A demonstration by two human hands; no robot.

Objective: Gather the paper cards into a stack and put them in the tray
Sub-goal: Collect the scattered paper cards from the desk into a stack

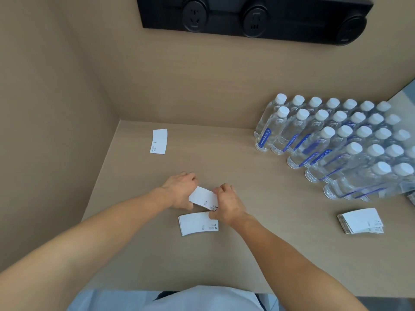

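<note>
A white paper card is held just above the desk between both hands. My left hand pinches its left end and my right hand grips its right end. Right below them a small stack of white cards lies flat on the desk. A single card lies apart near the back left corner. A thicker stack of cards rests at the right side of the desk. No tray is in view.
Several rows of clear water bottles with white caps fill the back right of the beige desk. Beige walls close off the left and the back. A black socket strip is mounted on the back wall.
</note>
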